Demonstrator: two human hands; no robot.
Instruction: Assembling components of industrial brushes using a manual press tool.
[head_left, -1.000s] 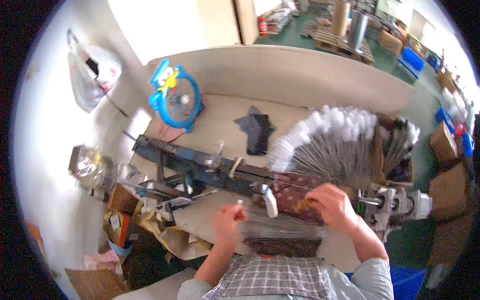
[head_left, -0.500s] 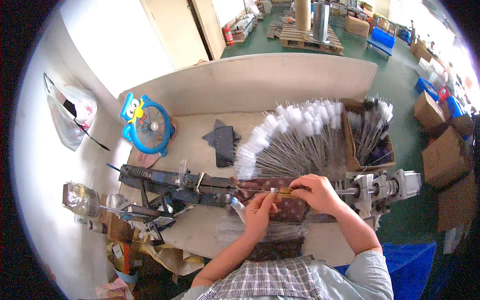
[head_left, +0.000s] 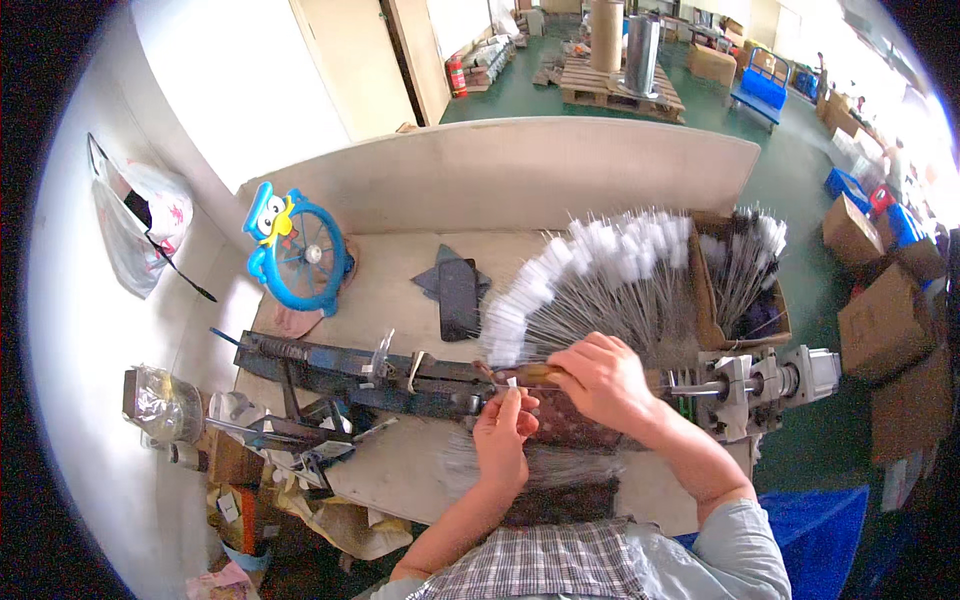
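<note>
Thin brown stick (head_left: 528,374), lying roughly level along the top of the long dark machine (head_left: 400,375), one end under the right hand (head_left: 603,382), the other pinched with a small white tag (head_left: 511,381) by the left hand's (head_left: 503,437) fingertips. Just behind, fanned out over the pale surface (head_left: 390,290): a spread of thin wire rods (head_left: 590,290), each tipped with a white tag, tips pointing up and left. Below the hands, a dark bundle of bare rods (head_left: 560,480), lying flat.

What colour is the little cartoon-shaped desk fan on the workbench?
The cartoon-shaped desk fan is bright blue with yellow accents, seen in the head view.
</note>
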